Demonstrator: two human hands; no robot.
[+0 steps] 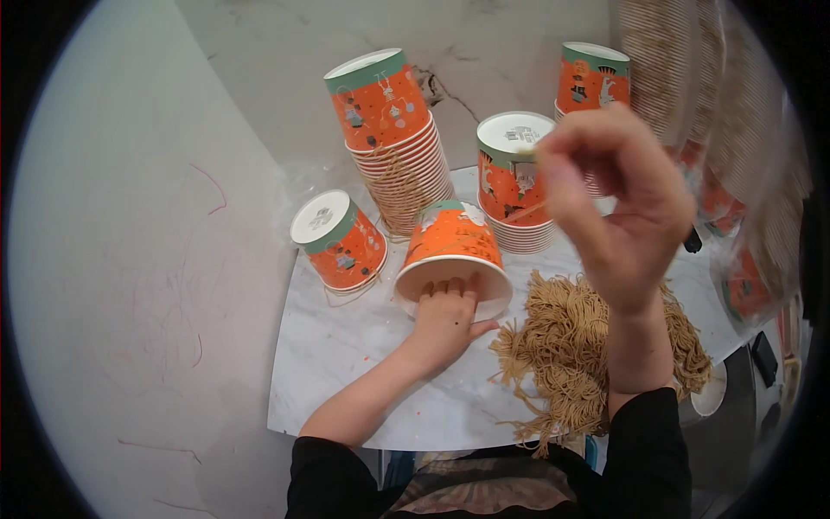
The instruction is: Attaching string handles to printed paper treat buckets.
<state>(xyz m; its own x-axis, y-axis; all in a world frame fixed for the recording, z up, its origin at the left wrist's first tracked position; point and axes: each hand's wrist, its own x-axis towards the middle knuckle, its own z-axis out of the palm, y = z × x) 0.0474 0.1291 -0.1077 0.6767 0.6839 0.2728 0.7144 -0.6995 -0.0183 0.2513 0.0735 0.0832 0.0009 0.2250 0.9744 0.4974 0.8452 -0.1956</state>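
Orange and green paper is covering the cup point(454, 246) that we are handling; it is leaning on the white tabletop point(333, 363), its open mouth facing us. By our judgement, we are stringing a thin strand point(527, 210) at the cup's side, and the next move is probably calling for a steady cup and a gentle draw. Our left hand point(445, 329) is resting inside the mouth, fingers slightly bent and narrowly spread, thumb pointing outside; whether they are gripping the wall, we are unable to tell. Our right hand point(635, 208) is hanging higher, thumb and forefinger meeting, seemingly pinching the blurred strand. Tan cords point(566, 346) are lying heaped beside our right forearm; upturned cup stacks point(376, 108) are standing behind.
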